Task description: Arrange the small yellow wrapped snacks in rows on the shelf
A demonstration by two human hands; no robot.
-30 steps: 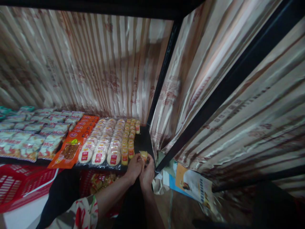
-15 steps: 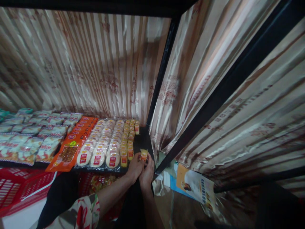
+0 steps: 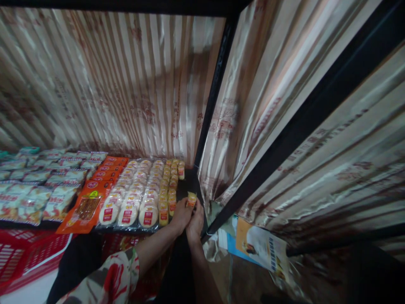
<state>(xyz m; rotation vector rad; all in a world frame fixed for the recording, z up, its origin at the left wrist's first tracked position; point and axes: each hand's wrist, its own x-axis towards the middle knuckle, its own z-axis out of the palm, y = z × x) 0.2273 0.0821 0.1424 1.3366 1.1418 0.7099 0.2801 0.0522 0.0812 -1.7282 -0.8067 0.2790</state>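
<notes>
Between the fingertips of my left hand (image 3: 182, 216) and my right hand (image 3: 195, 220) is a small yellow-wrapped snack (image 3: 191, 199) with a red-orange label. Both hands are closed on it, side by side over the right end of a black shelf (image 3: 186, 185). Just left of them stand rows of similar yellow snack packs (image 3: 163, 209). Beyond these come rows of round white wrapped cakes (image 3: 148, 214) with red labels, then orange snack bags (image 3: 87, 204). What the lower fingers do is partly hidden.
White snack bags (image 3: 58, 200) fill the shelf's left part. Below is a red plastic basket (image 3: 14, 257). A black post (image 3: 217, 90) and a slanting black bar (image 3: 284, 131) frame the corner, backed by pleated curtain (image 3: 126, 84). Printed packaging (image 3: 253, 242) lies at lower right.
My hands have lifted slightly farther forward over the shelf with the yellow snack still in them. The view has shifted a little; the rows look unchanged.
</notes>
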